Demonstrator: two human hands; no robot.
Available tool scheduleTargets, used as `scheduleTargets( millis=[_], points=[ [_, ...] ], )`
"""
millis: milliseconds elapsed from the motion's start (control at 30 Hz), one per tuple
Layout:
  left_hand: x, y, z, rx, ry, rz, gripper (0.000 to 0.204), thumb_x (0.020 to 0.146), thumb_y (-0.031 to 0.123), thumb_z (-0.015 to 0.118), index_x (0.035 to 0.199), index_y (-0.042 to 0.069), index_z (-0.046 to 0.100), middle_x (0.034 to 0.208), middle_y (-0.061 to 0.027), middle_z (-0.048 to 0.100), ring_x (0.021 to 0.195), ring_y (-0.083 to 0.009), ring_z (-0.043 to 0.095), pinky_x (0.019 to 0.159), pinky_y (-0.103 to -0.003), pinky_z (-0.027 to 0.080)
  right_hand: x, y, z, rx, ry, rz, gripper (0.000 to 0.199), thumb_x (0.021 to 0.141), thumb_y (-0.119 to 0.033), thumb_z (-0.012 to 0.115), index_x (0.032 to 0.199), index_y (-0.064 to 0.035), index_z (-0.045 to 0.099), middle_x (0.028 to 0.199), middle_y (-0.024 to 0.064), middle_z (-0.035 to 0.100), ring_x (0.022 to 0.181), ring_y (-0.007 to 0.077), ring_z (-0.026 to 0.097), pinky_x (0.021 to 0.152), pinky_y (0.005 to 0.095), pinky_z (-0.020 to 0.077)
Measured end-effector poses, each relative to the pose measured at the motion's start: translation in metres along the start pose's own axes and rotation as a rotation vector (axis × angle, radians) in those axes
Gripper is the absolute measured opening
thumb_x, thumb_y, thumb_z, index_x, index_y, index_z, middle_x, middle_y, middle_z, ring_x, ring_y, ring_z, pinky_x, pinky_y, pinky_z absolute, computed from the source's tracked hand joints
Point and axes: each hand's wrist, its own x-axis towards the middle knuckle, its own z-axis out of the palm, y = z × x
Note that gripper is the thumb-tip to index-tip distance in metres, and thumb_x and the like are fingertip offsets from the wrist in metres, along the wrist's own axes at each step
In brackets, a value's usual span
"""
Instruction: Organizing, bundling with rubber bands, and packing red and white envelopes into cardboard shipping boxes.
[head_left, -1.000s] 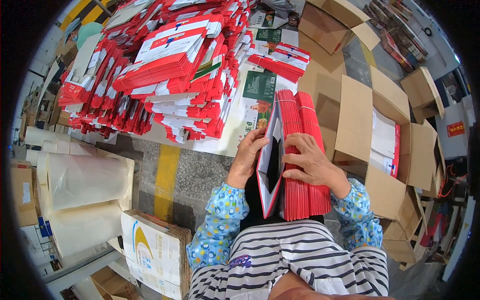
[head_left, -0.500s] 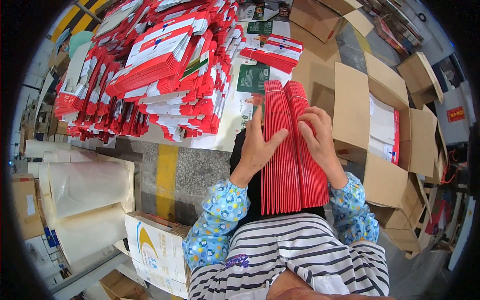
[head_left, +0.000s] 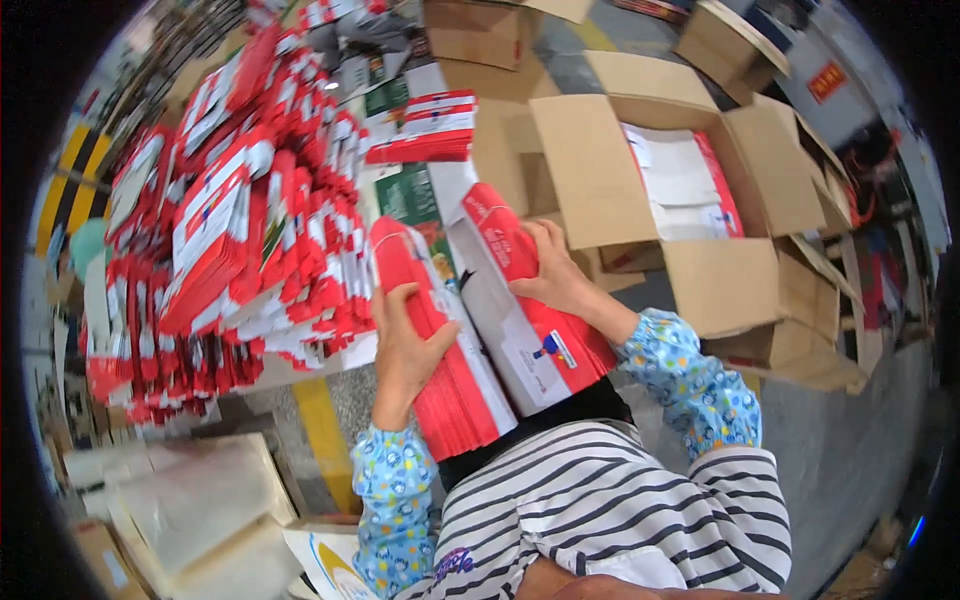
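Observation:
Two banded bundles of flat-folded red and white cartons lie over my lap, their near ends spread apart from each other. My left hand (head_left: 408, 345) grips the left bundle (head_left: 462, 405), thumb on top and fingers along its outer side. On the right bundle (head_left: 530, 345), whose white printed face is tipped into sight, my right hand (head_left: 562, 280) holds the upper part with its thumb across the face. A thin band rings the far end of each bundle. Both forearms wear blue patterned sleeves.
A large heap of red and white folded cartons (head_left: 250, 240) covers the table at left. A small stack (head_left: 430, 125) lies farther back. An open cardboard box (head_left: 590, 170) holding similar cartons stands at right, and more boxes (head_left: 735, 45) are behind it.
The bundles, earlier side by side with red edges up, are now turned and parted so their faces show. Both hands have closed on them. The view has swung to the right.

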Motion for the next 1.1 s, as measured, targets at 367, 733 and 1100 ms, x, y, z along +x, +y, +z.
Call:
scheduleTargets(
  millis=[367, 733, 1100],
  points=[
    [-0.026, -0.063, -0.011, -0.669, 0.058, -0.445, 0.073, 0.083, 0.007, 0.063, 0.143, -0.002, 0.023, 0.129, -0.0189, 0.051, 0.118, -0.0253, 0.052, 0.101, -0.035, 0.042, -0.006, 0.004, -0.015, 0.1, -0.177, 0.383, 0.066, 0.069, -0.04, 0.077, 0.11, 0.0041, 0.05, 0.103, 0.0269, 0.064, 0.099, 0.035, 0.065, 0.086, 0.0412, 0.05],
    [-0.065, -0.02, -0.107, -1.009, 0.335, -0.327, 0.049, 0.087, 0.011, 0.052, 0.132, 0.0, 0.036, 0.117, -0.0182, 0.056, 0.102, -0.0249, 0.062, 0.086, -0.037, 0.054, -0.003, -0.199, -0.187, -0.263, 0.119, -0.328, 0.052, 0.084, -0.031, 0.068, 0.121, -0.0037, 0.044, 0.097, 0.0141, 0.063, 0.082, 0.017, 0.063, 0.071, 0.031, 0.0506],
    [-0.083, -0.102, 0.021, -1.253, 0.138, -0.553, 0.042, 0.086, 0.02, 0.059, 0.124, 0.005, 0.051, 0.117, -0.0107, 0.06, 0.105, -0.0222, 0.061, 0.089, -0.036, 0.052, 0.0, -0.21, -0.164, -0.764, 0.154, -1.3, 0.045, 0.074, -0.015, 0.068, 0.115, -0.0054, 0.052, 0.11, 0.0126, 0.057, 0.106, 0.0299, 0.056, 0.098, 0.0469, 0.0395]
  ],
)
